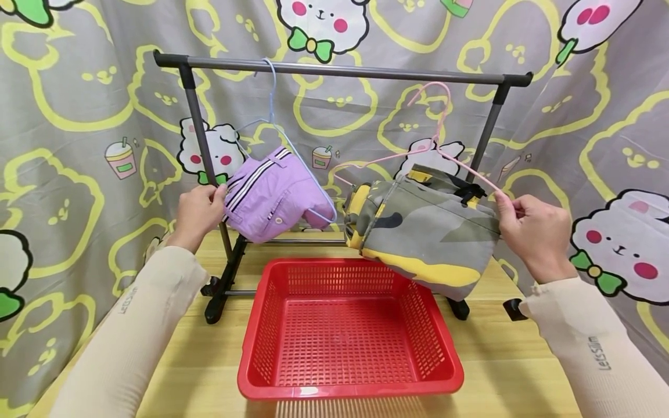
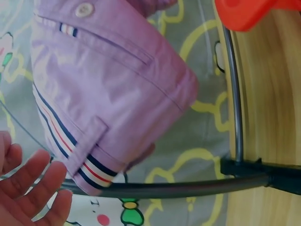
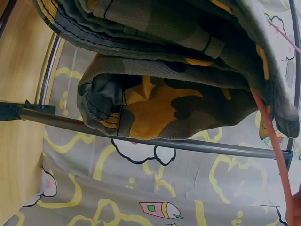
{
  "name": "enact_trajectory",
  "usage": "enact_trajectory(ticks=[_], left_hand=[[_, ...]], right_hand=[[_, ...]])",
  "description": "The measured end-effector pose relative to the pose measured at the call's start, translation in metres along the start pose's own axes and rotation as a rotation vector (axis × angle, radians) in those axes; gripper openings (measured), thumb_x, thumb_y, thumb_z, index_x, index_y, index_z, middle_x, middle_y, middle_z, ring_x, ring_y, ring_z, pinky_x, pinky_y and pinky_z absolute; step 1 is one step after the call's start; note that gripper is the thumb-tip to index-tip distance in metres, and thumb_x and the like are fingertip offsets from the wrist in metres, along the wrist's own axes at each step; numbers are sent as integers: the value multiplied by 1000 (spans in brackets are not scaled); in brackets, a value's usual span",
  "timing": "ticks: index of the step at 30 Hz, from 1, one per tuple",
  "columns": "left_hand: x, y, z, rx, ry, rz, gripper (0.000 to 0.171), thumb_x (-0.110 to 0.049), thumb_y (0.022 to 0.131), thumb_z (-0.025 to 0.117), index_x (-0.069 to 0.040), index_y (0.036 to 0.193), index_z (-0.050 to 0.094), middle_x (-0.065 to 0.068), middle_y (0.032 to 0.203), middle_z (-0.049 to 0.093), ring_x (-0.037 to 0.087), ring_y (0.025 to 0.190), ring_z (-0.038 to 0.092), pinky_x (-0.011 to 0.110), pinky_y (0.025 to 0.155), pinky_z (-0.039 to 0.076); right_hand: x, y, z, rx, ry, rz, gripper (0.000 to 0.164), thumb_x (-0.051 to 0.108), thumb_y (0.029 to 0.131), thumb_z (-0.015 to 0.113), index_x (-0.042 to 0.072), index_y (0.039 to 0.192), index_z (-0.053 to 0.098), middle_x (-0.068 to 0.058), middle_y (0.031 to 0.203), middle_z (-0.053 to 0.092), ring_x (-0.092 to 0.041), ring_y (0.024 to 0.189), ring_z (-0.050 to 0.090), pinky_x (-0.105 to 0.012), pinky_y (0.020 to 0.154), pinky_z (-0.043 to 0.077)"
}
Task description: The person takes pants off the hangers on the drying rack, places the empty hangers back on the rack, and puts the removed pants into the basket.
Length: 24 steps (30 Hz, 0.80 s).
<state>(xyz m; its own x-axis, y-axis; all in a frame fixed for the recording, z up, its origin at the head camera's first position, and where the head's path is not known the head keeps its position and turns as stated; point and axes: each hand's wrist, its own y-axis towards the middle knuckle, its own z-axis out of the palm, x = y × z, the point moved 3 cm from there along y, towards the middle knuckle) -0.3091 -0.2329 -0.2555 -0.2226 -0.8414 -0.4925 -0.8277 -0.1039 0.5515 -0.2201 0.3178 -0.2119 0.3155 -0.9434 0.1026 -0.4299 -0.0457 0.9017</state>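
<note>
Folded purple pants [image 1: 282,194] with a striped waistband hang tilted on a blue hanger [image 1: 273,93], its hook over the rack's rail. My left hand [image 1: 200,210] is beside their waistband; in the left wrist view its fingers [image 2: 44,176] are loosely bent and spread, close to the fabric. With my right hand [image 1: 540,229] I pinch the right arm of a pink hanger [image 1: 443,119]. Its hook appears just below the rail, apart from it. Camouflage pants [image 1: 434,226] in grey, olive and yellow are folded over this hanger. Only a fingertip shows in the right wrist view, beside the hanger.
A dark metal clothes rack [image 1: 345,71] stands on the wooden table [image 1: 502,348]. In front of it sits a red plastic basket [image 1: 350,392] with perforated walls, below the camouflage pants. Behind the rack hangs a grey patterned curtain [image 1: 68,197].
</note>
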Motion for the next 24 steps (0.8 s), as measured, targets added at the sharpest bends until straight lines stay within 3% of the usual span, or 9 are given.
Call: enact_trajectory(ticks=[4,7,12,19,22,24], left_hand=[[-9,-3,-1,14,-25,52,39,-29,100,50,-2,73,59,18,77,59,38,79,52,46,68,40],[-19,-5,-3,55,-46,68,32,-28,98,54,-2,79,59,17,78,61,36,81,53,45,69,40],[-36,-7,-3,144,-69,67,28,-29,96,57,-4,84,57,15,82,60,34,81,52,42,66,41],[-48,-9,1,202,-86,99,22,-25,93,60,-4,86,61,12,80,61,32,80,54,41,67,40],[-51,-10,3,295,-110,108,15,-20,89,63,-5,87,61,11,85,63,30,83,57,40,70,42],[-52,-11,6,412,-134,109,13,-18,86,65,-6,89,60,12,90,65,29,86,58,39,72,44]], right_hand=[[0,-2,-1,-11,4,2,40,23,92,65,-6,65,62,-14,50,51,-22,40,42,-28,41,27],[1,-2,-1,-19,6,-3,40,22,92,65,-7,66,62,-15,51,52,-29,41,45,-29,41,27],[2,-1,-3,-17,2,0,39,22,92,65,-7,66,63,-16,51,52,-29,42,46,-28,41,27],[4,0,-5,-10,-1,4,39,22,93,64,-8,67,64,-16,52,53,-30,43,47,-27,42,27],[5,1,-4,-22,0,-6,39,22,92,64,-8,67,64,-16,52,53,-30,43,47,-28,42,27],[6,1,-4,-25,0,-12,39,22,92,64,-8,67,64,-16,52,53,-31,43,47,-29,42,27]])
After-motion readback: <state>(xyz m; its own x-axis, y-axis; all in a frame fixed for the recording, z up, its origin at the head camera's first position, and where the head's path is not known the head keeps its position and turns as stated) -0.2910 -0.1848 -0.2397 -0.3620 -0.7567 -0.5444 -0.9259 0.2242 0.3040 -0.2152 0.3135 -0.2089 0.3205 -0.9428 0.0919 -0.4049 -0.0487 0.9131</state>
